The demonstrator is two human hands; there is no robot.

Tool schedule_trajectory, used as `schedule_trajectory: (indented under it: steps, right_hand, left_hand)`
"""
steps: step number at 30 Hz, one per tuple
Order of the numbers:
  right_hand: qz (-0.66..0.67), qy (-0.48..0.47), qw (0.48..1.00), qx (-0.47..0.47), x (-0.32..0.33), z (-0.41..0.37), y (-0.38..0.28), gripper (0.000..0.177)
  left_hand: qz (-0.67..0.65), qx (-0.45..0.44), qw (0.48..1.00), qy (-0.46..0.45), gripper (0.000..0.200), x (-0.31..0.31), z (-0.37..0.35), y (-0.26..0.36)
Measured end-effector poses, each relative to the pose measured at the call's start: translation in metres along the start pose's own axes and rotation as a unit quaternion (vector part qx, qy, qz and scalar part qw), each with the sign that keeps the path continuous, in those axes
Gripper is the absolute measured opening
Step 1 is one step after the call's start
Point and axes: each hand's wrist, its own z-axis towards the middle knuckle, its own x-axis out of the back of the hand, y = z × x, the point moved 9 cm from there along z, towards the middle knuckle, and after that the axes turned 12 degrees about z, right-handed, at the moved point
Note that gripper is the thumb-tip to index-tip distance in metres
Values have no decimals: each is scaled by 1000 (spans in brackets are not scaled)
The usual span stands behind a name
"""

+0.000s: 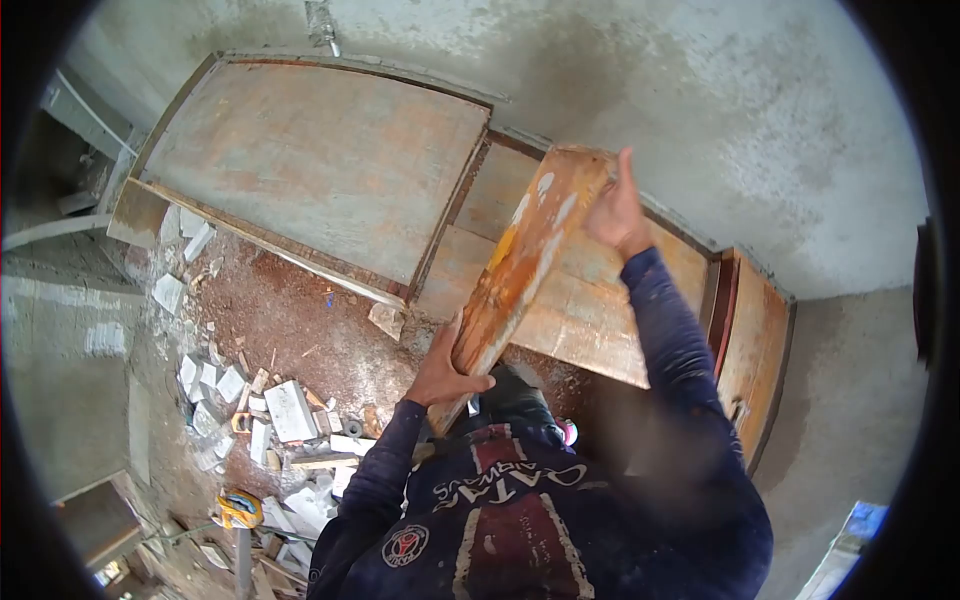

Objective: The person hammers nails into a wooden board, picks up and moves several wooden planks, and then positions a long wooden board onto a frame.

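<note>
A worn wooden plank with orange, yellow and white stains slants across the middle of the view, held up in front of my body. Near its lower end, my left hand is wrapped round the edge, thumb on one side. At the upper end my right hand presses against the side of the plank, its thumb or a finger pointing up and part of the palm hidden behind the wood. Behind the plank lie wooden panels along the wall.
A large board lies at the upper left against the concrete wall. White block pieces and wood scraps litter the reddish floor. A yellow tool sits at the lower left. Another panel is at the right.
</note>
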Motion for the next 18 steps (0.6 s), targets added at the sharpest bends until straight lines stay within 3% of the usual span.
schedule_trajectory:
  steps: [1,3,4,6,9,13,15,18]
  right_hand:
    - [23,-13,1000,-8,11,20,17,88]
    - [-53,-24,998,32,22,55,39,90]
    - [-55,-24,998,19,22,67,51,90]
    - [-107,21,992,62,30,90,52,81]
    - [-136,20,990,34,54,132,56,70]
    - [-148,52,988,12,69,165,54,71]
    - [-136,128,982,-2,86,176,52,76]
    - [-120,147,982,-11,74,174,53,82]
  left_hand:
    - [-4,4,1000,9,119,11,11,7]
    - [-10,93,995,-28,114,22,31,2]
    - [-136,107,985,-1,111,20,38,-8]
    - [-132,142,981,-9,110,22,50,-25]
    - [-144,195,969,-41,106,15,56,-29]
    - [-204,185,961,-14,101,11,78,-22]
    - [-203,190,961,-1,99,9,80,-25]
    - [-218,137,966,-1,98,23,58,-16]
